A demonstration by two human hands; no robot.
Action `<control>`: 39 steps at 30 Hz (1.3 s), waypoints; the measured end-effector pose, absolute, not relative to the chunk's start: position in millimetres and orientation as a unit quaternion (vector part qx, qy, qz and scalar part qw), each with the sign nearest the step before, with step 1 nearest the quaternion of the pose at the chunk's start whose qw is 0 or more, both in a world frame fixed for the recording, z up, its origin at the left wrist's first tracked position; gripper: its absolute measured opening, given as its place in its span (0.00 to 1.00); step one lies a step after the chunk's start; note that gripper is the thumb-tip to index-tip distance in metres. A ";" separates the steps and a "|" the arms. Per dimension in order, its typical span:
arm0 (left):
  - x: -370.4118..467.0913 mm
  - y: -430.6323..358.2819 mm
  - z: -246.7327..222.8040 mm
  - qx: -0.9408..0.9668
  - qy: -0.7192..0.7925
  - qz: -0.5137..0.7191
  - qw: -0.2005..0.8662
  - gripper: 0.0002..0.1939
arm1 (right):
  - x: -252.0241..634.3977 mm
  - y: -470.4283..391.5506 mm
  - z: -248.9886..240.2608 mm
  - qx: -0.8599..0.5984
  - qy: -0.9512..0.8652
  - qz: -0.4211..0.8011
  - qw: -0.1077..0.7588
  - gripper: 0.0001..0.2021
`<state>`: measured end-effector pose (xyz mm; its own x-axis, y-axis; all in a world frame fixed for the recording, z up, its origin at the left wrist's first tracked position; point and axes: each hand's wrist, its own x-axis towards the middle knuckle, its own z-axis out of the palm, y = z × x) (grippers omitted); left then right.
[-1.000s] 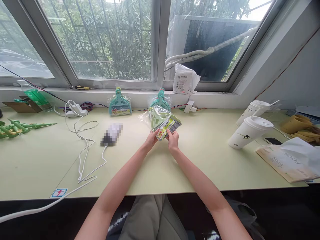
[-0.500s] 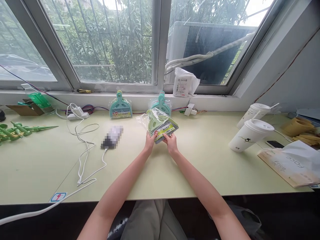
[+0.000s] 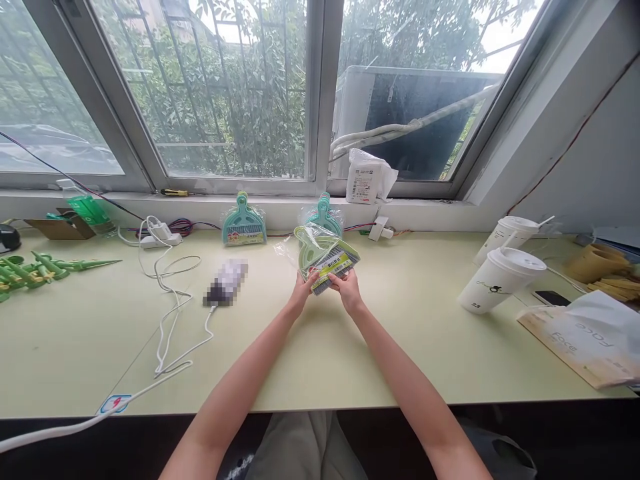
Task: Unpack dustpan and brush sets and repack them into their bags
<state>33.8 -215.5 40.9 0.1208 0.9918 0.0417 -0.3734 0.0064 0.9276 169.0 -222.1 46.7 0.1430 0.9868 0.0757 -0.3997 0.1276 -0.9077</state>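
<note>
Between both hands, above the table, is a light green dustpan and brush set in clear plastic wrap, tilted, with a yellow-green label and grey bristles towards me. My left hand grips its lower left edge, thumb on the front. My right hand pinches the lower right edge near the bristles; the fingertips behind are hidden. Behind it, a stack of turquoise dustpan sets leans against the wall below the window, partly covered. Further left another group of wrapped turquoise dustpan sets stands upright, bristles down.
White cables and a blurred phone-like device lie left on the table. Green plastic parts are at the far left. Two lidded cups, a paper tissue pack and a dark phone occupy the right.
The view has tilted up slightly, so everything sits a little lower. Both hands keep hold of the green dustpan set, whose angle has barely changed.
</note>
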 end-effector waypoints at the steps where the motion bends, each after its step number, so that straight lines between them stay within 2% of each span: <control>1: 33.6 -215.5 41.6 0.438 0.342 0.534 0.637 0.35 | 170.3 -221.7 47.2 -0.389 -0.373 0.530 0.655 0.30; 4: 30.9 -213.8 44.4 0.427 0.278 0.528 0.679 0.42 | 172.2 -220.5 47.4 -0.388 -0.366 0.524 0.664 0.29; 8: 15.2 -207.1 49.6 0.360 0.246 0.624 0.648 0.44 | 167.0 -222.6 44.8 -0.379 -0.388 0.549 0.636 0.29; 11: 4.4 -203.2 51.2 0.345 0.249 0.638 0.642 0.42 | 160.4 -226.5 43.5 -0.375 -0.401 0.561 0.619 0.29; 16: 10.9 -207.1 48.3 0.384 0.289 0.556 0.679 0.27 | 160.4 -226.9 45.5 -0.379 -0.388 0.549 0.636 0.29; 22: 18.9 -214.0 49.3 0.446 0.257 0.436 0.738 0.25 | 171.2 -221.2 48.5 -0.373 -0.362 0.529 0.671 0.28; 29: 13.2 -212.2 56.8 0.412 0.181 0.532 0.717 0.37 | 167.6 -224.3 50.2 -0.375 -0.369 0.538 0.658 0.29; 33: 9.5 -208.1 57.5 0.394 0.213 0.577 0.683 0.32 | 166.4 -225.1 51.8 -0.377 -0.373 0.540 0.654 0.29; 36: 13.2 -206.1 53.4 0.394 0.243 0.584 0.666 0.26 | 166.0 -225.5 53.4 -0.383 -0.386 0.538 0.645 0.29; 39: 21.0 -206.7 48.3 0.389 0.258 0.578 0.669 0.24 | 166.1 -226.0 55.3 -0.388 -0.394 0.523 0.648 0.29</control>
<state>21.0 -206.7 48.3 0.1981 0.9745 0.1049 -0.5736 0.0285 0.8187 166.1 -226.0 55.3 0.1423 0.9843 0.1048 -0.3720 0.1513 -0.9158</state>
